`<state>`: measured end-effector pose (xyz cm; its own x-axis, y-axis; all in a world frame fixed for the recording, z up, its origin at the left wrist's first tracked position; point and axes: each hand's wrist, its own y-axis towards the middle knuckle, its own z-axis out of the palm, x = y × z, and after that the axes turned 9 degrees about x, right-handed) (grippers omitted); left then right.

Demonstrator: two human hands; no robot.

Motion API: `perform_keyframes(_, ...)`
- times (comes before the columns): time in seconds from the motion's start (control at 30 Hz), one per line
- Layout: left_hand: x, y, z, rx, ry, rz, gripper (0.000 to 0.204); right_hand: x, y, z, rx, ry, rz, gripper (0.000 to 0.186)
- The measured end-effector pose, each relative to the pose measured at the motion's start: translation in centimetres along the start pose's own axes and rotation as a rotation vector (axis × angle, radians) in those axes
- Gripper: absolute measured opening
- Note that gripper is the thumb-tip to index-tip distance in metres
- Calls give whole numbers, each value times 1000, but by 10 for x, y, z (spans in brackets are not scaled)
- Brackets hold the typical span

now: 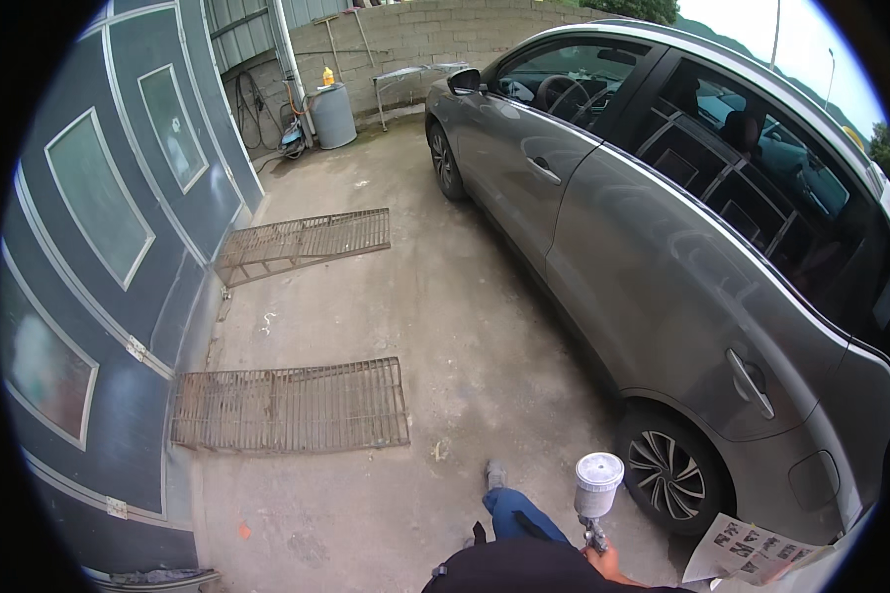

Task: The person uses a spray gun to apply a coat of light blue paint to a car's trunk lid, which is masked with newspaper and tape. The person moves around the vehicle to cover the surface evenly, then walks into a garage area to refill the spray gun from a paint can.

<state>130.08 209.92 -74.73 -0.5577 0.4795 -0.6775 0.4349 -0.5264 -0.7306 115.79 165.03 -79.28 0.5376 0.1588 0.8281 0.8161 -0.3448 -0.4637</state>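
My right hand (604, 563) is closed around the grip of a spray gun (597, 489), low in the picture and right of my body. A white, lidded paint cup stands upright on top of the gun's metal body. Just beyond it is the rear wheel (670, 470) of a grey car (653, 287), with a gap of floor seen between gun and tyre. My left hand is out of view. Below me show a blue trouser leg and a grey shoe.
Two metal grate ramps (297, 407) lie on the concrete before dark panelled doors (119, 198) with windows on the left. Printed paper (752, 553) hangs by the car's rear. A grey barrel (333, 117) with a yellow bottle stands near the block wall.
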Motion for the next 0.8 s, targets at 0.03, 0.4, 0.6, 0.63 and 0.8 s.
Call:
perform_keyframes(0.03,-25,20,-30,-20,12,6,20,4,32,20,-12,103,0,22)
perform_keyframes(0.4,-303,187,-333,-275,-14,24,22,168,360,132,-8,201,139,29)
perform_keyframes(0.6,-392,268,-497,-377,-134,36,23,370,560,169,58,-46,65,29)
perform_keyframes(0.63,-400,291,-526,-384,-156,41,23,395,594,180,59,-77,49,29)
perform_keyframes(0.8,-469,377,-719,-416,-150,37,24,513,750,267,23,-146,24,30)
